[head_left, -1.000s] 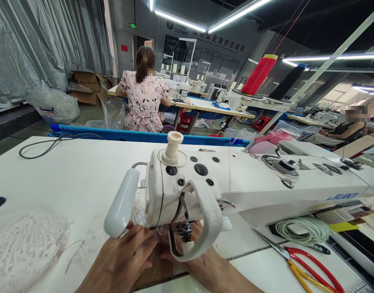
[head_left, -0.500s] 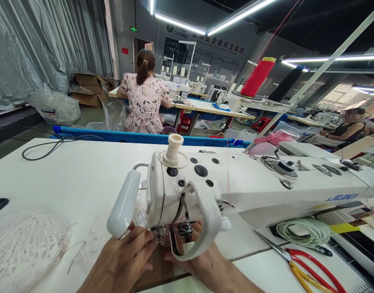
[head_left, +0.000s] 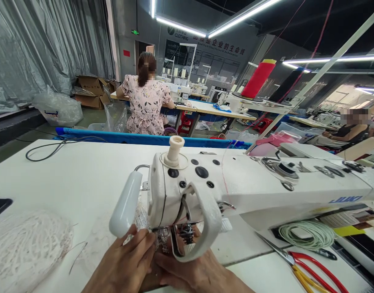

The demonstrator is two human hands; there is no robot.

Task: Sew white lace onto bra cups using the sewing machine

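Note:
A white sewing machine (head_left: pixel 254 179) reaches across the table, its head with a curved white guard above my hands. White lace fabric (head_left: pixel 141 215) lies to the left of the head and under it, by the presser foot (head_left: pixel 187 232). My left hand (head_left: pixel 130 254) is closed on the lace's near edge, fingers bent and pressed together, just left of the foot. My right hand (head_left: pixel 196 268) is below the guard, its thumb side against the lace close to my left hand. Guard and machine head partly hide its fingers, which look closed on the lace.
A heap of white lace (head_left: pixel 31 248) lies at left, near a dark phone-like object (head_left: pixel 0 206). Red-and-yellow-handled scissors (head_left: pixel 309 264) and a pale green cord coil (head_left: pixel 307 234) are at right. A red thread cone (head_left: pixel 258 79) stands behind. A person (head_left: pixel 146 101) sits ahead.
My right hand has shifted left, closer to my left hand. The red thread above the machine, straight before, now hangs slack and curved. My left hand has hardly moved.

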